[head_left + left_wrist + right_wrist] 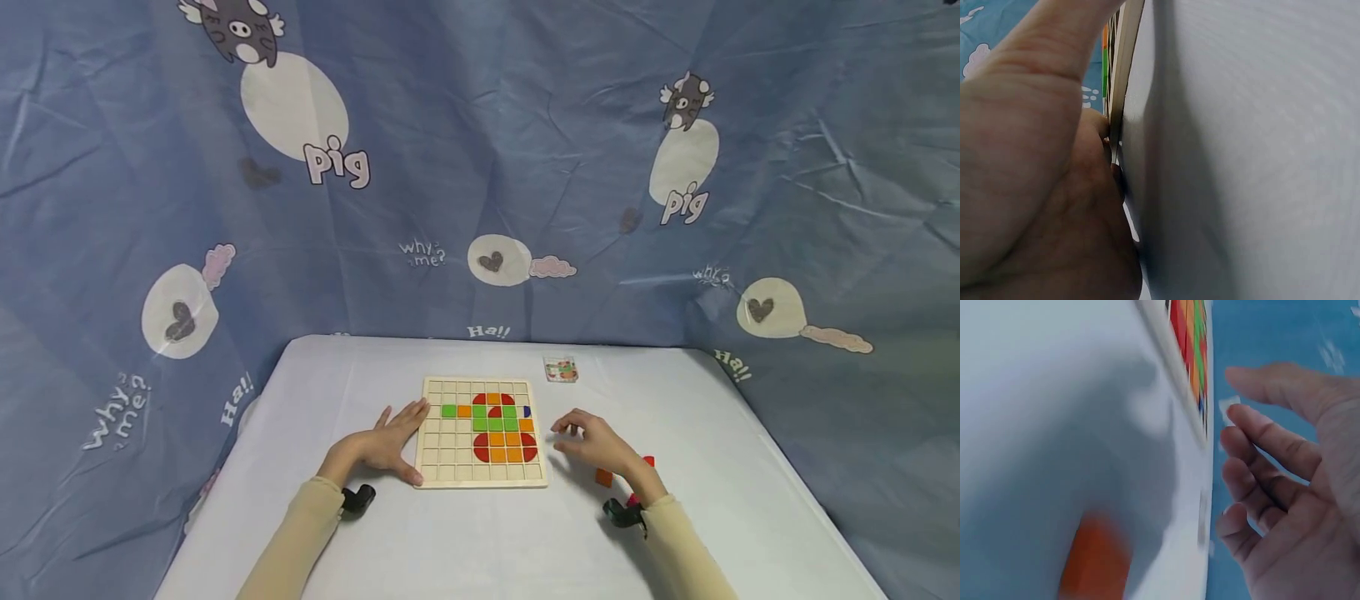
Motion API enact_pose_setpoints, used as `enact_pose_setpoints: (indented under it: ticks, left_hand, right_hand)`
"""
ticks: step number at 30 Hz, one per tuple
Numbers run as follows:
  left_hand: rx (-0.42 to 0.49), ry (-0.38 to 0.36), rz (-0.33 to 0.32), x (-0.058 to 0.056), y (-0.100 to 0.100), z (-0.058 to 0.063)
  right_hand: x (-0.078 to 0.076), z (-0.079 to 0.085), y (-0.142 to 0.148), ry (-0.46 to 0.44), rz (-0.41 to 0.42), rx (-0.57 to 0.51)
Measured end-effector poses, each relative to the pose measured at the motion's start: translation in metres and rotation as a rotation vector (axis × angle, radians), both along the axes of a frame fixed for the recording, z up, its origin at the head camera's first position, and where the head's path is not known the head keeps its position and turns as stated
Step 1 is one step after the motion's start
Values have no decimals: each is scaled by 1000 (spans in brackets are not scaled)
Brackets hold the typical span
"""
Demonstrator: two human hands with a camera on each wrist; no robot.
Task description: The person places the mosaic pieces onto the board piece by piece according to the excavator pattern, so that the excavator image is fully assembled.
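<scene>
A wooden grid board [450, 475] lies flat on the table, with green, orange, red and blue pieces set in its squares, mostly on the right half. Along its left edge rests my left hand [392, 444], fingers spread and thumb near the lower corner. The left wrist view shows that hand [1041, 162] against the board's side [1125, 56]. Just right of the board hovers my right hand [596, 442], its fingers loosely bent. In the right wrist view the thumb of this hand [1297, 481] stands apart from the fingertips, with nothing between them.
A small clear box [561, 369] with coloured contents sits behind the board to the right. Loose orange [603, 477] and red [648, 460] pieces lie under and beside the right forearm. A blue printed cloth [487, 167] hangs behind the white table [465, 542].
</scene>
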State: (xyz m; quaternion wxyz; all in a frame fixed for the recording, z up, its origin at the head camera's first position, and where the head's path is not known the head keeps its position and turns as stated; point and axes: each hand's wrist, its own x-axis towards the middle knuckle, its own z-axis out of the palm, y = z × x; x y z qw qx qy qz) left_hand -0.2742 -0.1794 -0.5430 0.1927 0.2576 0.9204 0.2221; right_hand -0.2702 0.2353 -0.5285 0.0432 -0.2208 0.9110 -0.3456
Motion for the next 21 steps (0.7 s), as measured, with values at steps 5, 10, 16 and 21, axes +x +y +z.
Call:
enact_pose_setpoints:
  ticks: [5,10,16,21]
  left_hand:
    - [6,-5,-2,0,1,-1]
    - [16,-6,3,0,1,-1]
    - [15,-3,2,-2,0,-2]
    - [20,-6,1,-1,-1,-2]
  right_hand:
    - [25,-7,57,-58,-141,-43]
    - [41,-15,102,-76,-277,-20]
    - [49,-21,135,-78,-395,69]
    - [51,-24,145,-78,-402,92]
